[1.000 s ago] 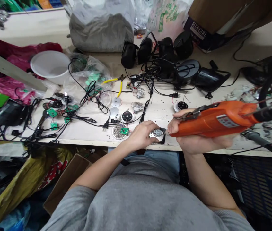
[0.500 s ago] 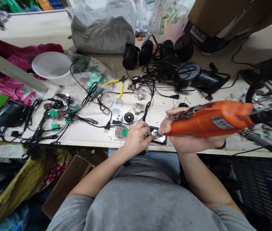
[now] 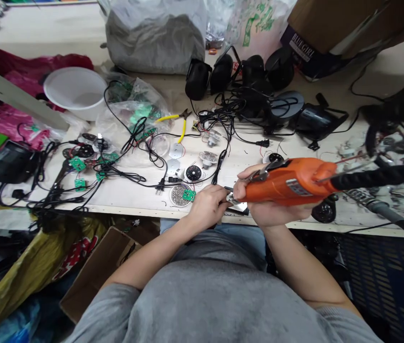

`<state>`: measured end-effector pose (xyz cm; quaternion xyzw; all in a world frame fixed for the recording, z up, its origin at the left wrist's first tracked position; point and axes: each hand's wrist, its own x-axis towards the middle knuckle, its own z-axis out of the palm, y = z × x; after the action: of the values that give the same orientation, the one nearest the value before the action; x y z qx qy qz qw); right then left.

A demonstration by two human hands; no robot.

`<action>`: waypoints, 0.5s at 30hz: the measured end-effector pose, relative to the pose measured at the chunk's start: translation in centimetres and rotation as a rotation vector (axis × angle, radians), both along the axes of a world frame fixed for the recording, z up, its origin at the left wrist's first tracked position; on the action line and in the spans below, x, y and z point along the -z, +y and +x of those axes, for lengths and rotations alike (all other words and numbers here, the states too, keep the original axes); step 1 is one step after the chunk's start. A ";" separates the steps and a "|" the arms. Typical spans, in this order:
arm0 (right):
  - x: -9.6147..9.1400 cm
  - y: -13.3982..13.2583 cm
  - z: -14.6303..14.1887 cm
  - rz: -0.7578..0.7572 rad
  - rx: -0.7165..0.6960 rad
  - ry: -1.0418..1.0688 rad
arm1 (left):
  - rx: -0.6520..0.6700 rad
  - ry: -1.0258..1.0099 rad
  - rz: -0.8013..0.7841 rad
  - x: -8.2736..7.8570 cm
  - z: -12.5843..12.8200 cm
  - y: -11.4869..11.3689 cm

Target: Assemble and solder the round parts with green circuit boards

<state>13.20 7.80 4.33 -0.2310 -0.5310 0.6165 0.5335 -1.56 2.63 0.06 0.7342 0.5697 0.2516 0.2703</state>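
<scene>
"What are the hands doing?"

"The right hand (image 3: 276, 209) is closed firmly around an orange electric screwdriver (image 3: 291, 186), with its fingers (image 3: 248, 188) curled over the tool's front end. The left hand (image 3: 207, 207) pinches a small metal part (image 3: 231, 197) between thumb and fingers."

"Where is that part?"

"It sits just above the front edge of a pale workbench (image 3: 123, 212), right beside the screwdriver's tip. The fingers crowd the view, so I can't tell whether the tip touches it."

"What's close by?"

"Just left of the left hand lies a round dish of small metal beads (image 3: 176, 196), with a green circuit board (image 3: 188, 195) resting on it. Farther up the bench are a black-faced disc (image 3: 193, 172), yellow-handled pliers (image 3: 180, 125), tangled black cords (image 3: 223, 114) and black plastic housings (image 3: 197, 79)."
</scene>
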 end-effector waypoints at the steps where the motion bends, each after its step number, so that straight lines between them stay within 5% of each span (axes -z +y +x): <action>1: 0.0 0.1 -0.1 0.000 -0.004 0.002 | -0.002 0.003 -0.006 -0.1 0.0 0.0; 10: -2.2 -1.0 -0.8 0.040 0.088 0.056 | -0.030 -0.123 0.207 0.0 -1.1 -0.1; 15: -2.8 -1.6 -0.6 0.106 0.144 0.087 | -0.021 -0.074 0.181 0.2 -0.9 0.0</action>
<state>12.57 6.20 7.16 -0.2130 -0.5213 0.5571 0.6104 -2.45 2.63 -0.15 0.7399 0.5419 0.3317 0.2210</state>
